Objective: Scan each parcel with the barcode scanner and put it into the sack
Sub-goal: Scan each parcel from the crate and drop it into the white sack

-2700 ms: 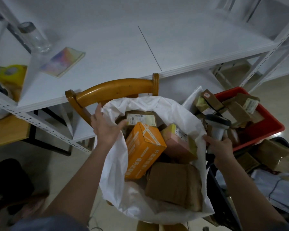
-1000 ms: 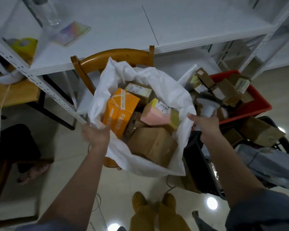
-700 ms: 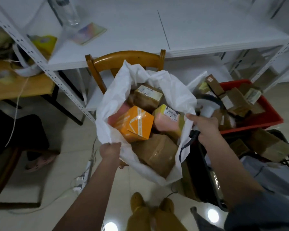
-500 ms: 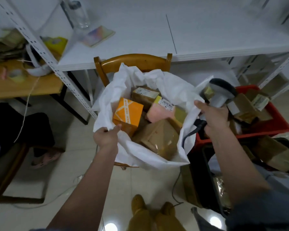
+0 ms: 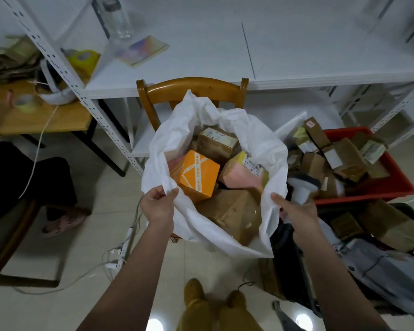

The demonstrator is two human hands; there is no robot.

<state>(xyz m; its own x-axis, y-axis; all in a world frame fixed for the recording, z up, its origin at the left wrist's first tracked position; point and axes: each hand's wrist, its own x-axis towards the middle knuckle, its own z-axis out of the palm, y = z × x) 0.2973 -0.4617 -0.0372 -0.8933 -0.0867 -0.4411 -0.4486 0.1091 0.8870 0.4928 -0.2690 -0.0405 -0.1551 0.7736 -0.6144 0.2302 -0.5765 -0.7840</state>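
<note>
White plastic sack (image 5: 227, 237) stands open, mouth wide, rim crumpled; inside lie an orange carton with white crossed tape (image 5: 197, 175), a pink parcel with a barcode label (image 5: 243, 173), a brown taped box with a pale label (image 5: 216, 143) at the back and a large brown paper-wrapped parcel (image 5: 234, 213) at the front. Grey-and-white handheld barcode scanner (image 5: 302, 187) sits upright just right of the sack's rim, head tilted toward the sack. Red plastic crate (image 5: 392, 185) to the right holds a loose heap of small brown labelled parcels (image 5: 344, 156).

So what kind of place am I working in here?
Probably a small parcel sorting or stock room: white slotted metal shelving, a red crate heaped with labelled parcels, and a white sack of boxes propped on a chair.
</note>
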